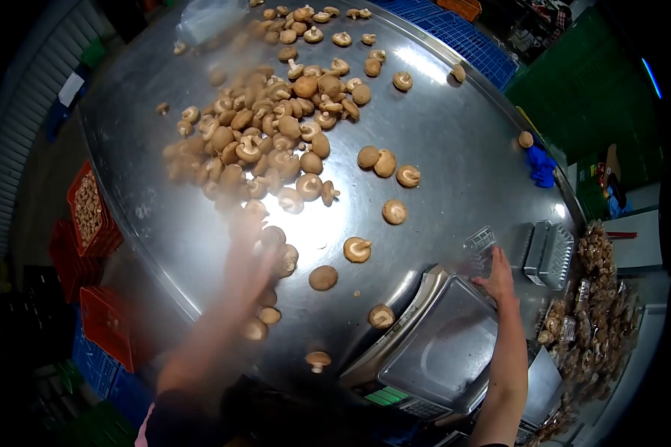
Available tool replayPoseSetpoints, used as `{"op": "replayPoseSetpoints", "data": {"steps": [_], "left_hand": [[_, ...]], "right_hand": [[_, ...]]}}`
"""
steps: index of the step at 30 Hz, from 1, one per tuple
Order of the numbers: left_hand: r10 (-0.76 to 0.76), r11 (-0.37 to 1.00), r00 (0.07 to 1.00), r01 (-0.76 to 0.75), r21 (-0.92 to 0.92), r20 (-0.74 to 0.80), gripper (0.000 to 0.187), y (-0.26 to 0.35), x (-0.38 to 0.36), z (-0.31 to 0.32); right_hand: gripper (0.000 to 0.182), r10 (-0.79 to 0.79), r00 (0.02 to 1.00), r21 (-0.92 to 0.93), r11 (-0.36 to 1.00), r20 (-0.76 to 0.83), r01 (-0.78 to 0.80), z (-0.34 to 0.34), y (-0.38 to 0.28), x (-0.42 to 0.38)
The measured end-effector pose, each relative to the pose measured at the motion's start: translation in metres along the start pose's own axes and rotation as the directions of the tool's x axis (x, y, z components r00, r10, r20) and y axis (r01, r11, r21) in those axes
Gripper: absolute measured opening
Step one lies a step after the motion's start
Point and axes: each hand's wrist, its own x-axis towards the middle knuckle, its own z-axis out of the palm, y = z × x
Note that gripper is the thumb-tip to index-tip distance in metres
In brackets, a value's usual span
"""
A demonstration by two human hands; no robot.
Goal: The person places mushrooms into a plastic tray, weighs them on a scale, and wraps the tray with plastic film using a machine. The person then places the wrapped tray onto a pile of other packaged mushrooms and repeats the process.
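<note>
Across a broad, shiny grey metal table (455, 149), a heap of brown-capped mushrooms with pale stems (288, 125) spreads over the far left portion, with single ones scattered nearer. Red plastic crates (106, 316) stand beyond its left edge. Motion blurs the left hand (255, 252), which is beside mushrooms near the heap; whether it grips any cannot be told. At right, the right hand (496, 278), thumb and fingers apart, is at a small clear plastic tray (481, 240); its grip is unclear. Stacked clear plastic trays (550, 255) sit just beyond, near a scale with a square metal plate (443, 339).
</note>
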Motion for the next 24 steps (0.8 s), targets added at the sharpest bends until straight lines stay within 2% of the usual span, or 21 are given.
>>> {"op": "replayPoseSetpoints", "data": {"steps": [1,2,3,5,6,8,9,10,12,14,15,18,20,22,24], "left_hand": [[0.118,0.992,0.992,-0.115,0.057,-0.054,0.048,-0.003,0.023,0.011],[0.199,0.973,0.98,-0.197,0.123,-0.007,0.049,0.001,0.051,0.016],[0.222,0.967,0.974,-0.226,0.119,0.048,0.049,0.005,0.075,0.022],[0.267,0.93,0.954,-0.293,0.223,0.139,0.049,-0.013,0.121,0.049],[0.315,0.854,0.934,-0.357,0.378,0.171,0.049,-0.021,0.128,0.061],[0.39,0.615,0.885,-0.455,0.644,0.254,0.051,-0.029,0.137,0.079],[0.28,0.673,0.906,-0.421,0.608,0.318,0.053,-0.019,0.13,0.076],[0.304,0.724,0.91,-0.413,0.552,0.282,0.05,-0.012,0.12,0.073],[0.078,0.815,0.885,-0.322,0.482,0.459,0.043,0.029,0.099,0.051],[0.362,0.847,0.845,-0.474,0.24,0.393,0.032,0.016,0.078,0.045],[0.439,0.811,0.827,-0.533,0.241,0.35,0.022,0.024,0.077,0.037],[0.515,0.813,0.857,-0.496,0.304,0.022,0.016,0.001,0.106,0.045],[0.386,0.918,0.923,-0.383,0.107,-0.005,0.019,-0.014,0.139,0.057],[0.408,0.85,0.907,-0.418,0.32,0.1,0.026,-0.025,0.157,0.058],[0.39,0.702,0.895,-0.441,0.559,0.215,0.038,-0.033,0.158,0.052]], "right_hand": [[0.108,0.016,1.0,0.019,1.0,-0.004,-0.016,0.006,0.005,0.004],[0.108,0.032,0.999,0.037,0.999,-0.008,-0.032,0.009,0.008,0.007],[0.108,0.042,0.999,0.034,0.999,-0.006,-0.042,0.009,0.006,0.007],[0.108,0.065,0.998,0.023,0.998,0.002,-0.065,0.006,0.003,0.007],[0.108,0.067,0.998,0.025,0.997,0.004,-0.068,0.006,0.003,0.005],[0.108,0.067,0.998,0.031,0.997,0.003,-0.067,0.006,0.003,0.006],[0.108,0.075,0.997,0.025,0.997,0.0,-0.075,0.005,0.002,0.009],[0.108,0.088,0.996,0.026,0.996,0.001,-0.088,0.006,-0.001,0.009],[0.107,0.105,0.994,0.027,0.994,0.011,-0.105,0.007,-0.003,0.007],[0.107,0.099,0.995,0.022,0.995,0.023,-0.1,0.004,-0.005,0.009],[0.107,0.094,0.996,0.017,0.995,0.01,-0.094,0.006,-0.004,0.01],[0.107,0.084,0.996,0.007,0.996,-0.013,-0.084,0.009,-0.002,0.007],[0.107,0.075,0.997,0.011,0.997,-0.016,-0.075,0.005,-0.005,0.008],[0.107,0.057,0.998,0.008,0.998,-0.019,-0.057,0.002,-0.006,0.007],[0.108,0.048,0.998,0.012,0.999,-0.028,-0.048,0.003,-0.004,0.006]]}}
